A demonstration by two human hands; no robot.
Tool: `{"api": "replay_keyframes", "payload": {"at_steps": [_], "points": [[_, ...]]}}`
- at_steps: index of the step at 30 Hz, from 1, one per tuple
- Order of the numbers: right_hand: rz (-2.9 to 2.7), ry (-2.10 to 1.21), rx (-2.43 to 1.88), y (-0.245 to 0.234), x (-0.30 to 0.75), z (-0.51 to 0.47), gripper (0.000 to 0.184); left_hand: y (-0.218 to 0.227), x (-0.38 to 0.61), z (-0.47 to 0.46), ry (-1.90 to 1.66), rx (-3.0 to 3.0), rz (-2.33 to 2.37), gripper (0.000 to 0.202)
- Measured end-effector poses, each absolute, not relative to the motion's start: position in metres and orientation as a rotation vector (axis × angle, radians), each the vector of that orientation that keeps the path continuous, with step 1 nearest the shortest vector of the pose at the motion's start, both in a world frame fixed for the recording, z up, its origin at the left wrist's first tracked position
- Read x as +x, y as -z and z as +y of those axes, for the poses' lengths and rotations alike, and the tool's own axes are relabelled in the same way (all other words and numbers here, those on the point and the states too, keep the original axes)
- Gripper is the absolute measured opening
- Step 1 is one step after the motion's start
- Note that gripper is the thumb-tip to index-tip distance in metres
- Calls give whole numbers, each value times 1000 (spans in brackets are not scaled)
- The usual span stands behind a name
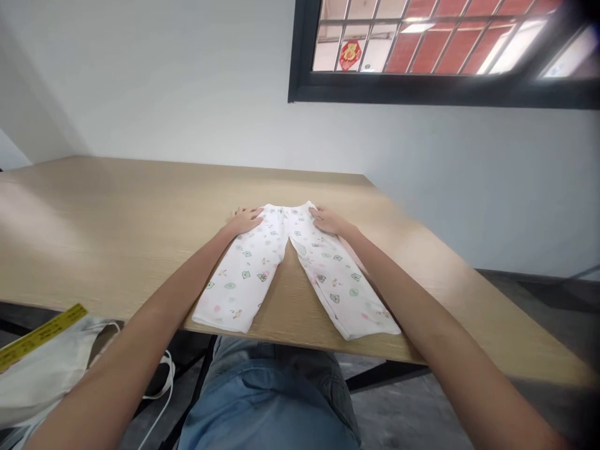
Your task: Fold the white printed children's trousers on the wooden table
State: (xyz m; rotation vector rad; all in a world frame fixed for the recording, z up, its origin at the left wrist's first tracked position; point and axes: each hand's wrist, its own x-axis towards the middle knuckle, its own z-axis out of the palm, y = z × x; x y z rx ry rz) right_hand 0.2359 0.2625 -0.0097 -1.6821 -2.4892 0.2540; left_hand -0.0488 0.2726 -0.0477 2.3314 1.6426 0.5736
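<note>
A small pair of white pants (255,262) with a print of little bears and leaves lies spread flat on the table. Its waistband points away from me, and the two legs fan out toward the table's near edge. At the waist's left side, my left hand (245,220) rests flat, fingers stretched out, with its fingertips on the cloth. Mirroring it on the right, my right hand (329,222) lies with extended fingers on the upper right side of the pants. Neither hand is closed around the fabric.
The wooden table (140,237) reaches to a pale wall (187,81). A dark-framed barred window (422,90) is above at right. At lower left are a white bag (51,362), a yellow strip with dark markings (42,337) and a white cord (162,409).
</note>
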Motion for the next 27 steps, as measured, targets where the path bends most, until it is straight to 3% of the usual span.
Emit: {"api": "replay_keyframes", "payload": {"at_steps": [6,9,14,18,21,27], "points": [[-2456,-113,-1657,7,229,260,44,43,-50,250,-895,2291,1543,44],[-2466,-283,-1393,-3,208,246,41,39,-51,220,-964,2292,1478,47],[-2617,-756,-943,0,151,216,37,34,-44,174,-744,2503,1198,31],[-2882,-687,-699,21,118,221,43,40,-30,123,-535,2604,1165,44],[-2926,-499,-912,30,107,244,45,38,-22,66,-304,2626,1191,57],[-2689,-474,-1248,27,113,273,46,20,-32,-5,-112,2607,1164,57]]}}
